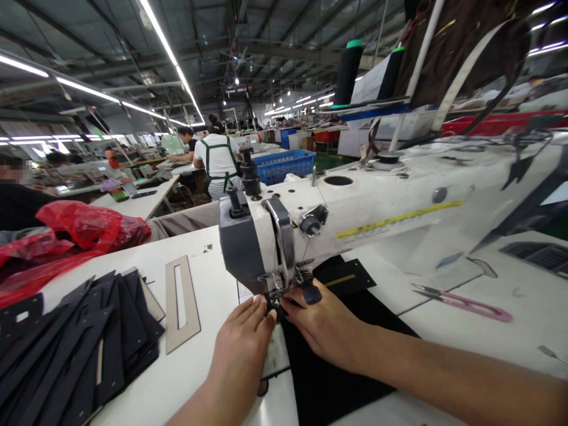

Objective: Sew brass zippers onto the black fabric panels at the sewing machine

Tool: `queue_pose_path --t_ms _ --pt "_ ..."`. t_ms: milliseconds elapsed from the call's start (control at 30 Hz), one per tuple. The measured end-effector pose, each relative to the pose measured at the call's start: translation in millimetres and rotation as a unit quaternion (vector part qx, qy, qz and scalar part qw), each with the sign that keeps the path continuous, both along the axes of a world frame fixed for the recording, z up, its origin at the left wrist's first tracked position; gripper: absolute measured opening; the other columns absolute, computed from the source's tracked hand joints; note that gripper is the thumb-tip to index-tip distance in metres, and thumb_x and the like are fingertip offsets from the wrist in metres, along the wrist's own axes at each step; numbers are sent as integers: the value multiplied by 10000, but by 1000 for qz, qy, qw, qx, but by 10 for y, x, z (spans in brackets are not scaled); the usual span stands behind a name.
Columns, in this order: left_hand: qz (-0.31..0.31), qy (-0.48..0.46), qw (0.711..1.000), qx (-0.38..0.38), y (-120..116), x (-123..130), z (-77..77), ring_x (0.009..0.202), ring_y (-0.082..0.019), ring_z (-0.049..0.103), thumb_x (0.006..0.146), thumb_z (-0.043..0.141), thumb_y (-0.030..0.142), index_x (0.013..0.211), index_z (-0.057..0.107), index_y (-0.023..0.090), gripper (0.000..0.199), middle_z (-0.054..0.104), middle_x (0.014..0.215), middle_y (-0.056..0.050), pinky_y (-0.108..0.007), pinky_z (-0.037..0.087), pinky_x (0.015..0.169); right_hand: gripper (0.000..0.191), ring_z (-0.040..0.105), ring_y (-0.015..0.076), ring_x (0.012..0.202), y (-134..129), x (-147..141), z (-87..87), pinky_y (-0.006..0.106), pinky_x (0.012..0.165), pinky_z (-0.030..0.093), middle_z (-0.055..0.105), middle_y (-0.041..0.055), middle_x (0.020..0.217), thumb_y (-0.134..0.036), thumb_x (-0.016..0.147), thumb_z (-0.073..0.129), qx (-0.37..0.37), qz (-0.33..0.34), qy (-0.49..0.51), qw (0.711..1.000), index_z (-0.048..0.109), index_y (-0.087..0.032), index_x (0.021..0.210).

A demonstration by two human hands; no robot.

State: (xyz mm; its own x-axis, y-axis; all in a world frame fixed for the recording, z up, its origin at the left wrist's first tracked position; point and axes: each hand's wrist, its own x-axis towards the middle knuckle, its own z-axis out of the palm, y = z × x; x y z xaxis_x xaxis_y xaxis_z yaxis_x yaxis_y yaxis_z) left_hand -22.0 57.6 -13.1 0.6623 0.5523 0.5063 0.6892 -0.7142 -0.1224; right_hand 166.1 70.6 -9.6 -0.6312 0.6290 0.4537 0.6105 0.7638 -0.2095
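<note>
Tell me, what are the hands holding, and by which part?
The left hand and right hand hold a black panel with their fingertips, at the part by the sewing machine's presser foot.

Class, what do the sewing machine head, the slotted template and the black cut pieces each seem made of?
The sewing machine head looks like glossy white-painted metal. The slotted template looks like stiff tan card or fibreboard, matt and clean-cut. The black cut pieces look like matt synthetic leather or felt; hard to tell.

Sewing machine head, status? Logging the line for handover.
Left hand and right hand on black fabric panel at presser foot. Pink-handled scissors lying to the right, apart from hands.
</note>
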Motion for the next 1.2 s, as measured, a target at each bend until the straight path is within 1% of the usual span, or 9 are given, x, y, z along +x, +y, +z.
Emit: queue_pose_path --t_ms 200,367,533,767,1000,1100,1200 --pt "11 -11 1000 -18 28 5 10 921 -232 651 845 458 70 903 638 124 197 688 975 -122 -400 527 856 188 518 251 978 27 -6 4 416 868 405 608 102 1011 -62 821 438 -13 -1 2 1000 609 -139 812" --pt "9 -19 999 -25 37 -7 -5 932 -237 646 839 443 50 921 631 115 215 684 993 -120 -413 527 850 175 523 246 970 38 -12 4 407 860 410 606 101 1020 -60 817 449 -15 -5 0 1000 604 -141 824" --pt "12 -34 999 -33 54 1 -19 909 -232 653 829 453 44 879 632 115 199 690 968 -120 -419 519 858 172 517 248 983 47 -20 9 399 863 412 614 87 915 -55 810 464 -19 -6 9 1000 608 -143 841" --pt "18 -56 998 -36 57 -2 -17 897 -228 656 811 495 50 844 636 129 165 696 941 -109 -410 511 873 205 538 222 964 34 -30 42 366 839 430 618 104 906 -73 828 433 -20 -18 -11 1000 618 -135 889" --pt "17 -68 997 -33 78 2 -17 858 -223 667 824 464 53 804 627 134 183 702 911 -109 -410 524 847 207 542 220 965 53 -43 19 370 850 427 621 94 864 -79 837 415 -22 -21 1 1000 612 -137 861" --pt "19 -75 997 -31 77 12 -14 848 -218 670 828 452 48 820 622 141 194 704 902 -101 -405 526 845 215 555 214 925 60 -46 -16 363 838 434 625 94 908 -85 844 403 -29 -23 21 999 608 -137 885" --pt "15 -82 996 -23 89 18 -14 824 -215 675 854 419 67 814 611 141 209 706 887 -99 -399 536 827 227 565 205 881 77 -43 -44 350 820 442 630 86 957 -89 844 406 -17 -16 47 999 614 -148 912"
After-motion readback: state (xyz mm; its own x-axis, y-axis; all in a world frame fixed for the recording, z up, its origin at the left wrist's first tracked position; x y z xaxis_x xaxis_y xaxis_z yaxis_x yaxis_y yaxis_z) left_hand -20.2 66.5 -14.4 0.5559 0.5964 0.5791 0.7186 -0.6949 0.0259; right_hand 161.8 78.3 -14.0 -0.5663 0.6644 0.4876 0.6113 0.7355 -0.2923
